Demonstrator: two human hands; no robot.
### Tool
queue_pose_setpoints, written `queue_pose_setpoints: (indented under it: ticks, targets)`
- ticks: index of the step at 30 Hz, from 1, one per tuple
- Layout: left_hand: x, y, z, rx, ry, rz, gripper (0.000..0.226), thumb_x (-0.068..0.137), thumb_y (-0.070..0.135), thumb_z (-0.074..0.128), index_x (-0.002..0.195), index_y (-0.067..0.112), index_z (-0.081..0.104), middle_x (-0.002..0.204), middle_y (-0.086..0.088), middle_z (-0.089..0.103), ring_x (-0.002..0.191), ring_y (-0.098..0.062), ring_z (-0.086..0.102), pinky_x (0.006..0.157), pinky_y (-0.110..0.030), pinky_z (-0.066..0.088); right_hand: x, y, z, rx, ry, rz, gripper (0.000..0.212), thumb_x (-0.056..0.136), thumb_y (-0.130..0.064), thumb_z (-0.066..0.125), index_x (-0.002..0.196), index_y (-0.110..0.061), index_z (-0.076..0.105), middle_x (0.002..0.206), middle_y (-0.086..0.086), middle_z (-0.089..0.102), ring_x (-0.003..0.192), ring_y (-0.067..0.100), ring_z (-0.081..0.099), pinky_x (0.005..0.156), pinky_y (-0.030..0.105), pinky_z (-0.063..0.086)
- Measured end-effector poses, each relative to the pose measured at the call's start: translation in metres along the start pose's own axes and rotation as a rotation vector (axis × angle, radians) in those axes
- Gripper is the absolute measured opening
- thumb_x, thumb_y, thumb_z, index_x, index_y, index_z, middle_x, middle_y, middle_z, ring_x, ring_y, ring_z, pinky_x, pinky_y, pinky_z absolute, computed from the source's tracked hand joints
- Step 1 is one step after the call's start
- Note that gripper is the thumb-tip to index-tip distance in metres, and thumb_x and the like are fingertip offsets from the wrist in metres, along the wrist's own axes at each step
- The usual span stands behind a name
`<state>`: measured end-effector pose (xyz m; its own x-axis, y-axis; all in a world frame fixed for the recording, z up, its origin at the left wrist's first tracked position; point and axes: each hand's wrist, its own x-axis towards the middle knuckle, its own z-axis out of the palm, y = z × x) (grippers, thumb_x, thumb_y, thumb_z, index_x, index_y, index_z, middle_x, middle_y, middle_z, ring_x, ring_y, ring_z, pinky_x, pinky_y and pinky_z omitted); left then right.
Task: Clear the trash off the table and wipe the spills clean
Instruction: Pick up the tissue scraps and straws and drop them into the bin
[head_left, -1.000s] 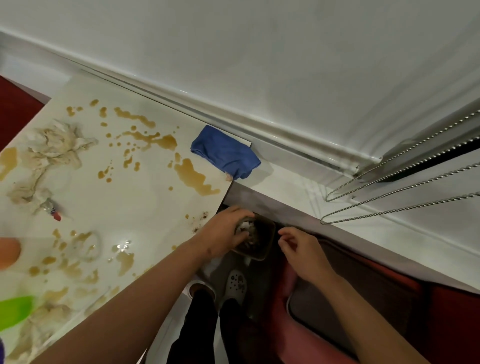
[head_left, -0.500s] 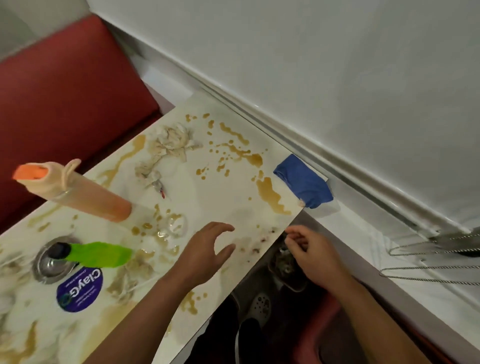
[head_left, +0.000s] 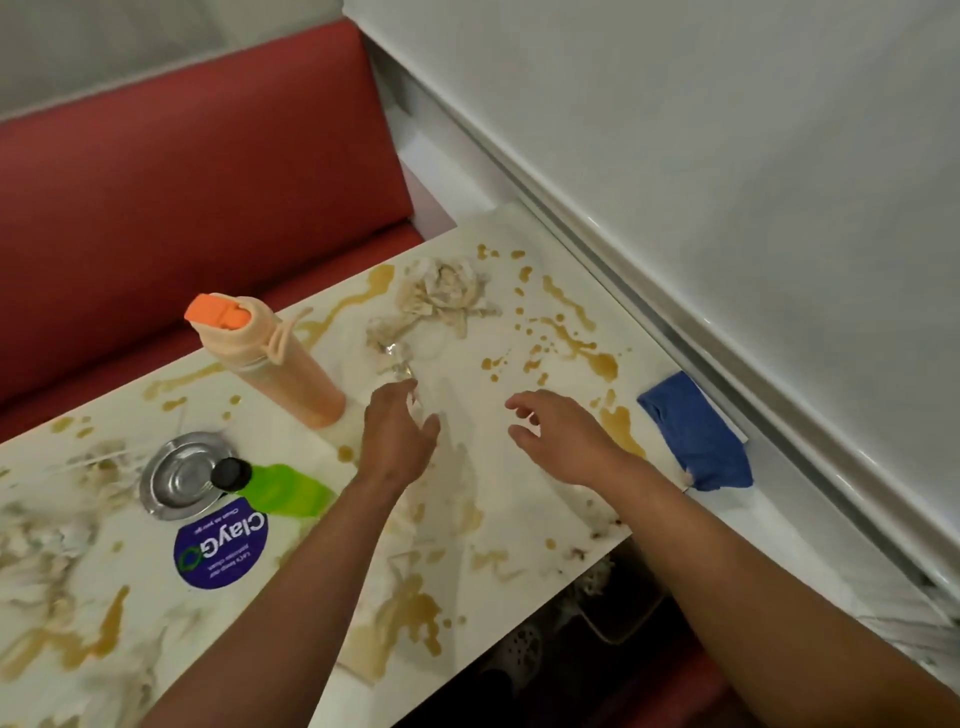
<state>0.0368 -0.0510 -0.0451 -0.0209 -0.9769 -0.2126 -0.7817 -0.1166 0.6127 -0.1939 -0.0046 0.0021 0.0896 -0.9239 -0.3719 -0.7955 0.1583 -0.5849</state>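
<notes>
Your 2 hands—left hand (head_left: 397, 441) and right hand (head_left: 563, 439)—hover empty, fingers loosely spread, now forward over the table (head_left: 524, 525) instead of at its edge. Nothing's wiped: brown spills (head_left: 410, 618) remain, crumpled tissue (head_left: 441, 296) lies beyond, blue cloth (head_left: 696, 434) untouched far right.

A bare stretch of surface (head_left: 467, 415) lies open between the hands, hemmed by the bottle (head_left: 270, 358) on the left, crumpled tissue (head_left: 441, 296) beyond, the cloth (head_left: 696, 436) on the right, and the wall (head_left: 727, 156) behind.
</notes>
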Motion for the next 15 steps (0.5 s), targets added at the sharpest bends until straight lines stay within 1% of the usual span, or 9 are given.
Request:
queue_pose_setpoints:
  ticks: [3,6,11,13,15]
  targets:
    - [0.032,0.000,0.008,-0.019,0.018,-0.016,0.061,0.092,0.027,0.067,0.147,0.013,0.045,0.153,-0.017,0.038,0.144,-0.031,0.034,0.119,-0.038,0.028,0.040,-0.013,-0.014,-0.136,-0.049,-0.023,0.044,0.103,-0.036,0.053,0.145,-0.028,0.048,0.139,-0.004,0.052,0.120,0.018,0.055,0.100,0.031,0.042]
    - [0.058,0.004,0.012,0.035,0.025,0.020,0.059,0.095,0.028,0.064,0.149,0.014,0.045,0.159,-0.017,0.031,0.149,-0.032,0.022,0.120,-0.040,0.023,0.082,-0.021,-0.026,-0.247,-0.067,-0.048,0.047,0.103,-0.035,0.051,0.149,-0.027,0.043,0.146,0.002,0.046,0.130,0.024,0.049,0.105,0.037,0.041]
    - [0.083,0.004,0.018,0.205,-0.072,-0.011,0.065,0.095,0.028,0.061,0.154,0.018,0.035,0.165,-0.014,0.016,0.151,-0.034,0.013,0.119,-0.045,0.027,0.148,-0.025,-0.027,-0.397,-0.090,-0.053,0.056,0.101,-0.030,0.052,0.154,-0.023,0.036,0.154,0.007,0.037,0.136,0.031,0.039,0.108,0.042,0.039]
    - [0.086,0.001,0.021,0.233,-0.108,-0.033,0.066,0.095,0.022,0.059,0.155,0.019,0.032,0.166,-0.014,0.012,0.151,-0.035,0.013,0.117,-0.048,0.029,0.170,-0.028,-0.020,-0.478,-0.107,-0.062,0.057,0.100,-0.031,0.052,0.154,-0.021,0.035,0.154,0.010,0.035,0.135,0.034,0.038,0.110,0.046,0.038]
    - [0.087,-0.002,0.024,0.247,-0.119,-0.041,0.067,0.094,0.013,0.056,0.156,0.018,0.030,0.166,-0.014,0.013,0.150,-0.037,0.017,0.117,-0.048,0.031,0.190,-0.033,-0.014,-0.567,-0.092,-0.066,0.056,0.100,-0.034,0.052,0.151,-0.019,0.036,0.154,0.013,0.031,0.134,0.038,0.037,0.108,0.050,0.038]
